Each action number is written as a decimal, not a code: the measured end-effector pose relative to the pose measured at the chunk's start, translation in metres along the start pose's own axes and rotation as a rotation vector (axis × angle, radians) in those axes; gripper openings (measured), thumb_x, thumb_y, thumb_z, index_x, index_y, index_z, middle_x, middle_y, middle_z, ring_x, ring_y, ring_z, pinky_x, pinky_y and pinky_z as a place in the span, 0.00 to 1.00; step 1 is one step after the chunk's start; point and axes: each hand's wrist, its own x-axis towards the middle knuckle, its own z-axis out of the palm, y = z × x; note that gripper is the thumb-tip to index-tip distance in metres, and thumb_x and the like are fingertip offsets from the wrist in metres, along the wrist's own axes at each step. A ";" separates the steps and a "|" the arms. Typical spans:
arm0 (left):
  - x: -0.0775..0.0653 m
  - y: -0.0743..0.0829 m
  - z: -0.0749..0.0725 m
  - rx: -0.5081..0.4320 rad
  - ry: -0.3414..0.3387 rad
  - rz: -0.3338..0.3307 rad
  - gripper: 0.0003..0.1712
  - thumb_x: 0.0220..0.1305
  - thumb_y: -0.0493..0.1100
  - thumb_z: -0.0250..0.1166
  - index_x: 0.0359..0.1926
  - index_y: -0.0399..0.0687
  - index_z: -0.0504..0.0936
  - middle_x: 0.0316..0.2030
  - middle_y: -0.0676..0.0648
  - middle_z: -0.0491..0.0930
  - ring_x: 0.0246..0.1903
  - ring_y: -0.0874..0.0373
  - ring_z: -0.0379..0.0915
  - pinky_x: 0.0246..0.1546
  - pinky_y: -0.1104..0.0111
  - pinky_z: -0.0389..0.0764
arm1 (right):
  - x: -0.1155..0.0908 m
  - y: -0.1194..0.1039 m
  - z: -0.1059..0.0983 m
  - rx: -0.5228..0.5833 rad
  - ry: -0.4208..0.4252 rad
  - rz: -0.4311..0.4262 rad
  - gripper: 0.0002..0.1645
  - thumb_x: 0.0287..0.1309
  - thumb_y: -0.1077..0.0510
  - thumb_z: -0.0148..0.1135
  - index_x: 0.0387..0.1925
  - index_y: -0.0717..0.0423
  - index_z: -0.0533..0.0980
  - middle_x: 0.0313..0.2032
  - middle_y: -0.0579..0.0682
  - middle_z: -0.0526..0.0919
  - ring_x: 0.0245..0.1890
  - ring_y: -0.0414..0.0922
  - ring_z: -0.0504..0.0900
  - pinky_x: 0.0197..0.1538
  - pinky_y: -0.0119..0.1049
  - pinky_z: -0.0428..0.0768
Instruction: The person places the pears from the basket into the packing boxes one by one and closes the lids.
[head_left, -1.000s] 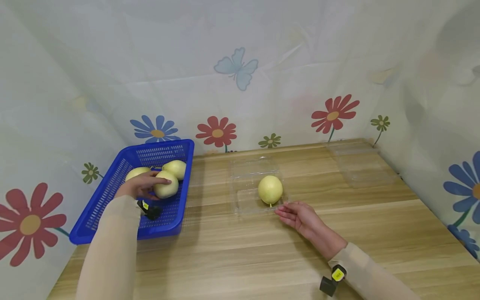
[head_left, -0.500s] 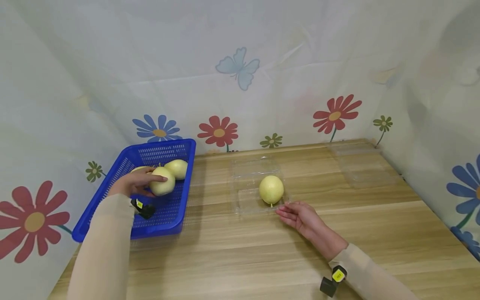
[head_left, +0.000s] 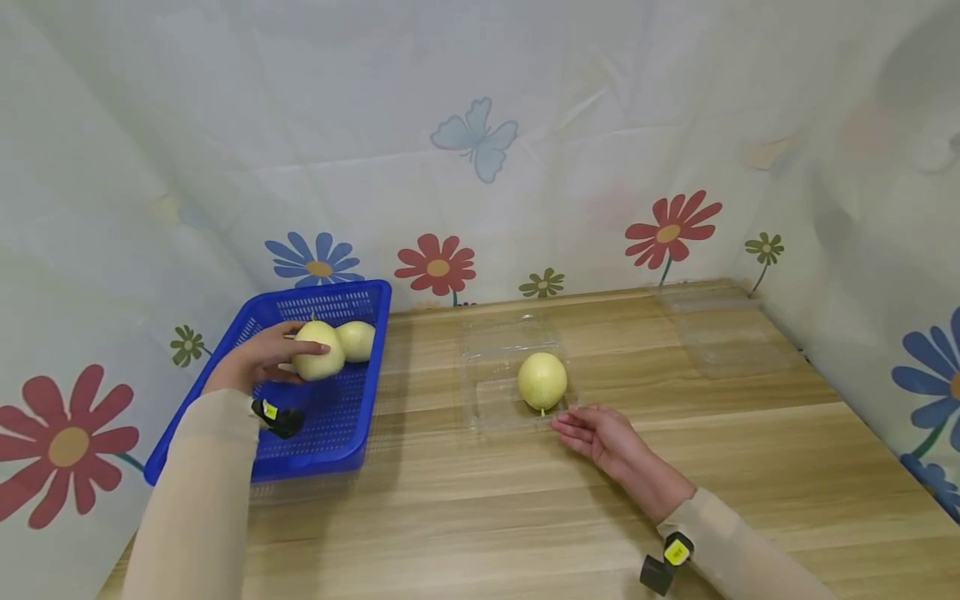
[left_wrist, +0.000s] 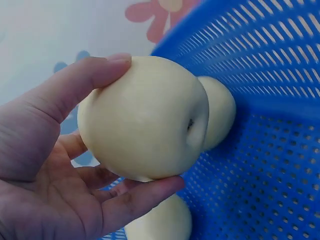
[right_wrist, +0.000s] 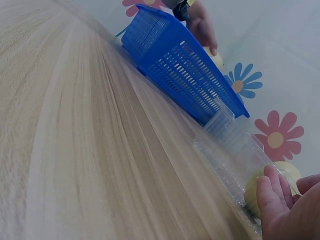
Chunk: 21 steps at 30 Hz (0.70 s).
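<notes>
My left hand (head_left: 262, 357) grips a pale yellow pear (left_wrist: 142, 117) above the blue plastic basket (head_left: 367, 408), thumb on one side and fingers beneath. Behind it in the basket sits another pear (head_left: 357, 340); the left wrist view shows a further pear (left_wrist: 165, 222) below the fingers. At the middle of the table, a clear plastic box (head_left: 491, 402) lies with its lid folded back and one pear (head_left: 542, 381) inside, stem toward the front. My right hand (head_left: 603, 435) pinches the box's front right corner between thumb and fingers.
A second clear plastic container (head_left: 727, 329) lies at the back right of the wooden table (head_left: 450, 517). Flower-printed sheeting (head_left: 570, 192) hangs behind and at both sides. The basket's raised rim stands between the left hand and the box.
My left hand has lifted the pear and shifted it slightly left and away from me over the basket. The right hand stays at the box's corner.
</notes>
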 end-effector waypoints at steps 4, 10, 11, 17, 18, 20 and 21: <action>-0.004 0.007 -0.002 0.002 0.050 0.031 0.56 0.71 0.56 0.64 0.81 0.37 0.39 0.76 0.26 0.51 0.62 0.39 0.70 0.50 0.59 0.89 | 0.001 0.000 0.000 -0.002 0.003 -0.001 0.15 0.78 0.64 0.40 0.38 0.58 0.74 0.31 0.45 0.89 0.36 0.36 0.90 0.48 0.29 0.88; -0.010 0.021 -0.006 0.019 0.092 0.086 0.56 0.71 0.55 0.64 0.81 0.38 0.38 0.76 0.25 0.52 0.54 0.46 0.76 0.44 0.62 0.90 | -0.001 -0.001 0.002 -0.006 0.003 0.001 0.14 0.78 0.64 0.41 0.39 0.58 0.74 0.31 0.45 0.89 0.37 0.36 0.90 0.48 0.30 0.88; -0.012 0.023 -0.006 0.022 0.100 0.091 0.56 0.71 0.55 0.64 0.81 0.38 0.39 0.75 0.25 0.52 0.54 0.47 0.76 0.44 0.62 0.90 | -0.001 -0.001 0.001 -0.009 0.004 0.000 0.14 0.78 0.64 0.41 0.39 0.58 0.73 0.32 0.44 0.89 0.37 0.36 0.90 0.49 0.30 0.88; -0.020 0.036 -0.007 -0.004 0.163 0.106 0.58 0.70 0.57 0.65 0.82 0.39 0.37 0.76 0.24 0.51 0.51 0.52 0.76 0.39 0.67 0.90 | 0.004 0.007 -0.008 -0.001 -0.047 -0.044 0.09 0.77 0.61 0.49 0.40 0.58 0.74 0.34 0.46 0.90 0.39 0.37 0.90 0.49 0.31 0.88; -0.021 0.037 -0.008 -0.012 0.170 0.108 0.58 0.70 0.57 0.64 0.82 0.40 0.36 0.76 0.24 0.50 0.49 0.53 0.76 0.38 0.68 0.89 | 0.004 0.007 -0.009 0.000 -0.058 -0.051 0.09 0.77 0.60 0.50 0.39 0.58 0.74 0.34 0.46 0.90 0.39 0.37 0.90 0.49 0.31 0.88; -0.021 0.039 -0.009 -0.021 0.184 0.119 0.58 0.70 0.57 0.64 0.82 0.40 0.36 0.76 0.23 0.49 0.47 0.56 0.76 0.37 0.69 0.89 | 0.005 0.008 -0.010 -0.006 -0.070 -0.057 0.09 0.77 0.59 0.50 0.39 0.58 0.74 0.34 0.45 0.90 0.39 0.37 0.90 0.49 0.30 0.88; -0.022 0.040 -0.010 -0.026 0.190 0.122 0.58 0.70 0.57 0.63 0.82 0.40 0.35 0.76 0.23 0.49 0.46 0.57 0.76 0.37 0.70 0.89 | 0.005 0.007 -0.009 -0.006 -0.060 -0.053 0.09 0.77 0.59 0.50 0.39 0.58 0.74 0.34 0.45 0.90 0.39 0.37 0.90 0.49 0.30 0.88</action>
